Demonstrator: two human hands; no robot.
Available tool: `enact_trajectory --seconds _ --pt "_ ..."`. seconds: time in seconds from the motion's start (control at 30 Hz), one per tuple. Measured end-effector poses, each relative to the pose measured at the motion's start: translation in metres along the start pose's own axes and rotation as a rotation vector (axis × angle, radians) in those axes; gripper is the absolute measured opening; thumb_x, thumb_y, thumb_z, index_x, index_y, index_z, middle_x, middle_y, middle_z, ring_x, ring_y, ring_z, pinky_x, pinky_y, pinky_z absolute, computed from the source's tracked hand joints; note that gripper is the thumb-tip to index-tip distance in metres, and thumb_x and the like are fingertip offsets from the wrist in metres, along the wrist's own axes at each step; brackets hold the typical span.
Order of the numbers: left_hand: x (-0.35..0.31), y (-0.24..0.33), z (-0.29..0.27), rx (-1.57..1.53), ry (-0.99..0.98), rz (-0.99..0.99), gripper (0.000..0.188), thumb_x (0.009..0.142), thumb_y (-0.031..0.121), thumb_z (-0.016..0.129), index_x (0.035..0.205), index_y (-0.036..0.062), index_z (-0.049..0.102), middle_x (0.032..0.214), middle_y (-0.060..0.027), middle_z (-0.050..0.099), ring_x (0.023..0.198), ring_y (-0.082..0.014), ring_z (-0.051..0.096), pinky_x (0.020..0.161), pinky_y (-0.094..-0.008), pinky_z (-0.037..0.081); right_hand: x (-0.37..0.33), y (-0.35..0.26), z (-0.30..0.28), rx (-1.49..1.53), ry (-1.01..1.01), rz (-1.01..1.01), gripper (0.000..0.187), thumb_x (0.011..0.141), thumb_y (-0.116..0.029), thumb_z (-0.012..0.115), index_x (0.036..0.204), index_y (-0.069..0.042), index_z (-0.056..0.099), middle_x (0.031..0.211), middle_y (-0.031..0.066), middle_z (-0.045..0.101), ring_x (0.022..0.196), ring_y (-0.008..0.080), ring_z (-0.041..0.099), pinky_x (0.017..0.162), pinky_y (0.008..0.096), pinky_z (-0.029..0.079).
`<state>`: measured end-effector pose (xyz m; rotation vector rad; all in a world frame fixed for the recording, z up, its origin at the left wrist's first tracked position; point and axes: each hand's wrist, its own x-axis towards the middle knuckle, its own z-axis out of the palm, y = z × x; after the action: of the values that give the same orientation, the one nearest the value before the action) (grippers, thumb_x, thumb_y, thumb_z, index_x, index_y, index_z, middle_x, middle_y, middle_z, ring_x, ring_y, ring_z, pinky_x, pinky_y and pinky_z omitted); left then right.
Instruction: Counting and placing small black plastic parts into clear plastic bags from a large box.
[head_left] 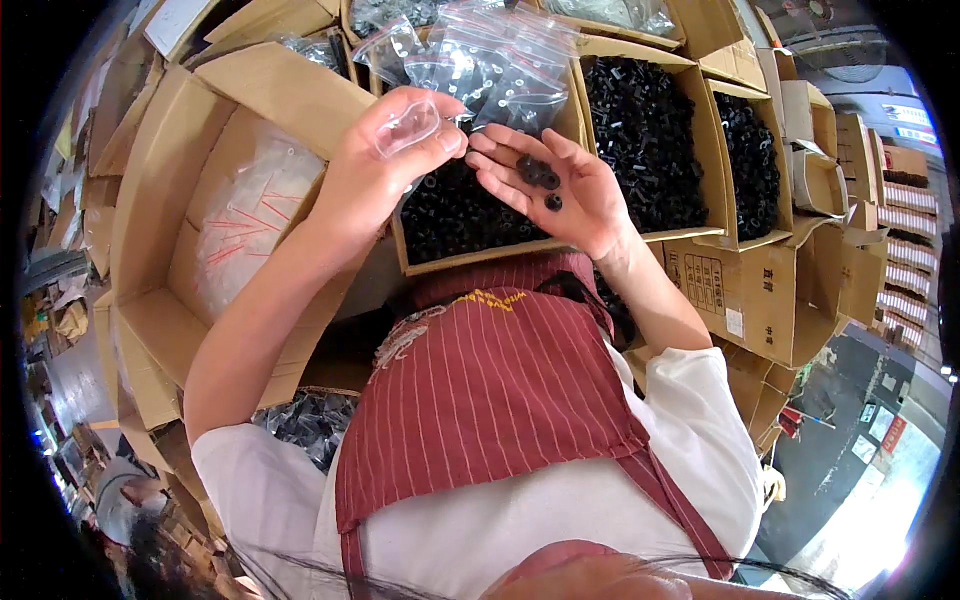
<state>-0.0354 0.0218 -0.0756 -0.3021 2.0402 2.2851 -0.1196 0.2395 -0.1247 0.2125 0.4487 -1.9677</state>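
The flat right hand (pixel 582 195) bears small, rounded black parts (pixel 537 172); the left hand (pixel 392 168) grips clear plastic (pixel 410 128)

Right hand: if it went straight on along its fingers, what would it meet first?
Probably the left hand: its thumb lies just beyond the fingertips of the right hand. Depth is unclear from this view, so it could pass above or below.

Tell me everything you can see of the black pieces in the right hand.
The black pieces are small and rounded, and look like plastic or rubber. Most sit bunched together near the base of the fingers; one lies apart, nearer the body. All rest loose on the upturned open palm of the right hand, above an open cardboard box. Their exact number is unclear.
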Motion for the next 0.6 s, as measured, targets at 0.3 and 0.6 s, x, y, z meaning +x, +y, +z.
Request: enact_trajectory --seconds 0.3,0.6 --pt "0.0012 0.0024 -0.0011 0.008 0.012 -0.002 0.031 0.096 0.018 0.065 0.123 0.0026 0.062 0.098 -0.0041 0.068 0.099 -0.0133 0.063 0.094 -0.0298 0.046 -0.0061 0.0044 0.0101 -0.009 -0.091 -0.014 0.065 0.087 -0.005 0.051 0.148 0.013 0.034 0.153 0.0280 0.037 0.145 0.0388 0.035 0.124 0.0453 0.029" --pt "0.0013 0.0040 0.0001 0.009 0.008 0.007 0.030 0.098 0.014 0.065 0.123 -0.0013 0.059 0.097 -0.0051 0.066 0.097 -0.0120 0.062 0.092 -0.0271 0.047 -0.0077 0.0039 0.0124 0.004 -0.183 -0.002 0.089 0.065 0.008 0.050 0.151 0.011 0.026 0.157 0.0281 0.031 0.149 0.0386 0.028 0.126 0.0459 0.025"
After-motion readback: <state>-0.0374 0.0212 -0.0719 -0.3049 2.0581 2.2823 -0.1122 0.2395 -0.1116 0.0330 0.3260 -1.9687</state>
